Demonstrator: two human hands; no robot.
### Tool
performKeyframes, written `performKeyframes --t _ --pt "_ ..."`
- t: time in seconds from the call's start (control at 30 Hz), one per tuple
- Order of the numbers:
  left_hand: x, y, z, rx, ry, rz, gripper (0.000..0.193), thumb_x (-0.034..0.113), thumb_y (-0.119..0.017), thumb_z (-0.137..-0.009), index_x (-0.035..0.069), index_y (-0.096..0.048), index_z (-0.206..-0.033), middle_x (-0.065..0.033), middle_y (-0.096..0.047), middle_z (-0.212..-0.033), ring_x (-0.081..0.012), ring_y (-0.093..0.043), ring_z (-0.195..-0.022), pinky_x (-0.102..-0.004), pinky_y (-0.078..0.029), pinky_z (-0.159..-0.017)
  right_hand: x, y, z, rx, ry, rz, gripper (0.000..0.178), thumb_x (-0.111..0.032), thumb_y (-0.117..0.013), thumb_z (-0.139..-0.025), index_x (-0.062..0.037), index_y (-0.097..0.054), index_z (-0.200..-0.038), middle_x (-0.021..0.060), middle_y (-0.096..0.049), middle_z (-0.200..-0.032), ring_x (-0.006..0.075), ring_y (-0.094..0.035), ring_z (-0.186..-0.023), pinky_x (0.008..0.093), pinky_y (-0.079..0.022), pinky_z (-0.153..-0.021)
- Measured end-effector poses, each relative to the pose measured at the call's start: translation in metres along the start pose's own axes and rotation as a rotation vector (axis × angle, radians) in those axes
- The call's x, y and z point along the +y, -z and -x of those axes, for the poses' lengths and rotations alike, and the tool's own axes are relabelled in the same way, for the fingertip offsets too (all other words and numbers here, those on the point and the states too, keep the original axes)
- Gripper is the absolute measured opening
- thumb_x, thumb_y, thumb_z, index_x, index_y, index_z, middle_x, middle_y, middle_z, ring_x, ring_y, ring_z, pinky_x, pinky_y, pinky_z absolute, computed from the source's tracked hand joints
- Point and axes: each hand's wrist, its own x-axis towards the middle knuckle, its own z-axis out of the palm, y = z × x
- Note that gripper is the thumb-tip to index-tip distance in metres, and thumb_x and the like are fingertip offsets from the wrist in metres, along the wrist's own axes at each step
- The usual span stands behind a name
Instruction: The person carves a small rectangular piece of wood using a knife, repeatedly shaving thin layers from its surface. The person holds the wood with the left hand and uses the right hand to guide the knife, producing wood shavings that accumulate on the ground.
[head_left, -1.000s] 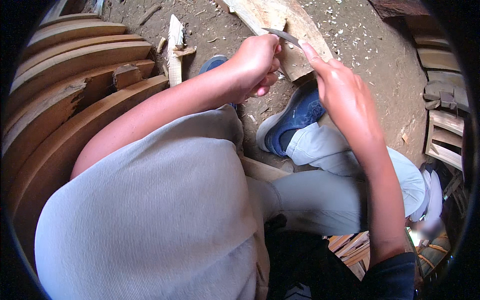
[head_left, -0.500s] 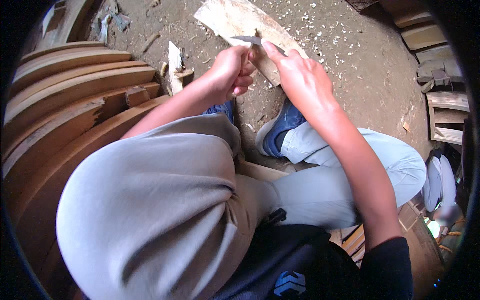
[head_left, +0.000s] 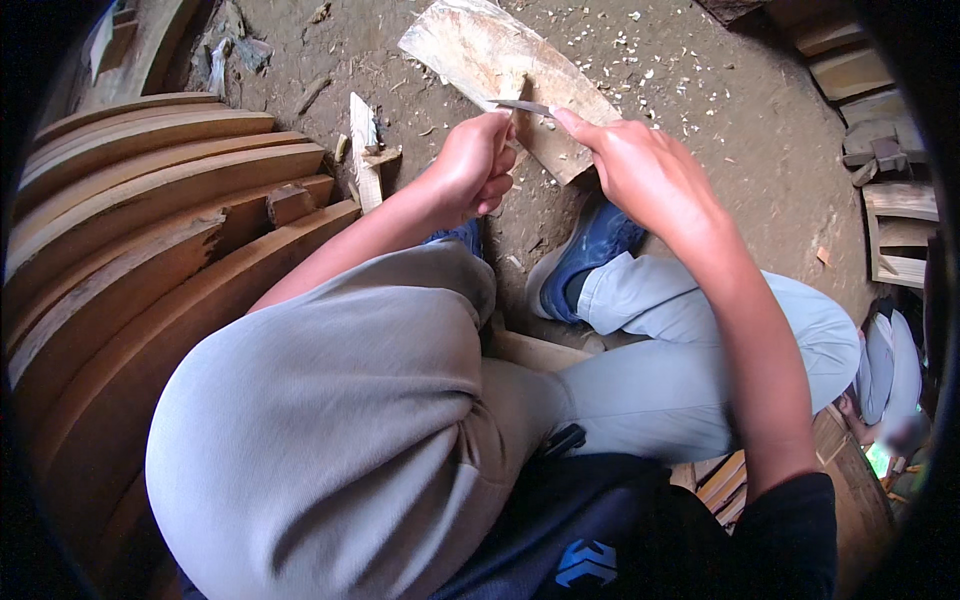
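Ahead of my knees, my left hand is closed around a small pale wooden stick; its upper end shows above my fingers and the rest is hidden in the fist. My right hand grips a knife, its handle covered by the fingers. Pointing left, the grey blade crosses the stick just above my left fist and seems to touch it. Both hands are above a wide, pale wooden board that lies on the dirt ground.
Curved wooden planks are stacked along the left. A splintered wood scrap lies near my left forearm. Shavings dot the ground. Wooden frames stand at the right rim, and another person is at the lower right.
The whole view has shifted slightly, moving the scene right and down. Relative to the left hand, the knife and right hand have moved a little right. Both grips stay the same.
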Motion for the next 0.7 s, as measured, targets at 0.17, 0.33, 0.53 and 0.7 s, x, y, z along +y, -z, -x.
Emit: performKeyframes --t 0.17,0.33,0.53,0.7 --pt "0.004 -0.001 0.000 0.009 0.036 -0.027 0.024 0.038 -0.037 -0.100 0.016 -0.045 -0.098 0.0061 -0.029 -0.057 -0.0070 -0.027 -0.039 -0.0263 -0.019 -0.032 -0.018 0.003 0.000 -0.029 -0.065 0.133 0.038 -0.009 -0.046 -0.096 -0.0162 -0.058 -0.132 0.0196 -0.068 -0.087 0.0368 -0.070 -0.079 0.0467 -0.056 -0.064" --pt "0.005 0.001 0.000 0.000 0.039 -0.045 0.024 0.039 -0.037 -0.099 0.016 -0.044 -0.098 0.0066 -0.029 -0.058 -0.0065 -0.027 -0.040 -0.0259 -0.020 -0.032 -0.028 -0.002 0.003 -0.006 -0.073 0.207 0.041 -0.007 -0.049 -0.094 -0.0104 -0.054 -0.134 0.0184 -0.068 -0.087 0.0319 -0.072 -0.079 0.0410 -0.059 -0.063" --pt "0.007 0.002 -0.005 -0.031 0.036 -0.016 0.025 0.039 -0.036 -0.100 0.015 -0.045 -0.098 0.0061 -0.033 -0.059 -0.0064 -0.028 -0.039 -0.0254 -0.020 -0.032 -0.032 -0.016 -0.010 0.037 -0.075 0.257 0.046 -0.005 -0.054 -0.089 -0.0088 -0.053 -0.134 0.0165 -0.068 -0.088 0.0285 -0.072 -0.078 0.0375 -0.059 -0.061" --pt "0.011 0.004 0.004 -0.029 0.019 0.008 0.025 0.036 -0.036 -0.101 0.014 -0.047 -0.098 0.0060 -0.032 -0.058 -0.0064 -0.027 -0.039 -0.0253 -0.020 -0.031 -0.010 -0.005 -0.004 0.014 -0.059 0.022 0.045 -0.010 -0.049 -0.094 -0.0190 -0.052 -0.139 0.0170 -0.069 -0.087 0.0334 -0.070 -0.082 0.0441 -0.057 -0.067"
